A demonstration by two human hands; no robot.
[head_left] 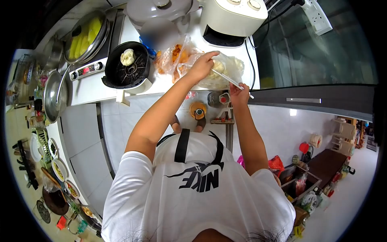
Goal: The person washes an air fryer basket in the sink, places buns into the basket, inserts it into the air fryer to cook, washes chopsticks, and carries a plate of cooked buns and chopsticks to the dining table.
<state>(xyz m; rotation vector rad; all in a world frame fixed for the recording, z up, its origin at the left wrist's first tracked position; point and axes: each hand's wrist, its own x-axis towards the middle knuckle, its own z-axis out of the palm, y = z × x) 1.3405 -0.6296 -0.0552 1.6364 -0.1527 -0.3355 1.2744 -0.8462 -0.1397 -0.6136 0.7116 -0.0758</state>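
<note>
My right hand (239,95) is closed around a pair of white chopsticks (229,80), whose tips reach left into a clear plastic bag (238,71). Pale, lumpy buns (219,66) lie inside that bag. At the bag's left side, my left hand (202,65) has its fingers closed on the plastic. One pale bun (127,57) sits in the black air fryer basket (139,74), to the left of both hands. Between basket and hands lies another clear bag (163,64) with orange food (178,53) in it.
Behind the bags stands a cream air fryer body (234,18), with a black cable (252,60) to its right. A grey lidded pot (159,10) is at the back. Left are an induction cooker (86,70) and a pan of yellow-green food (85,39).
</note>
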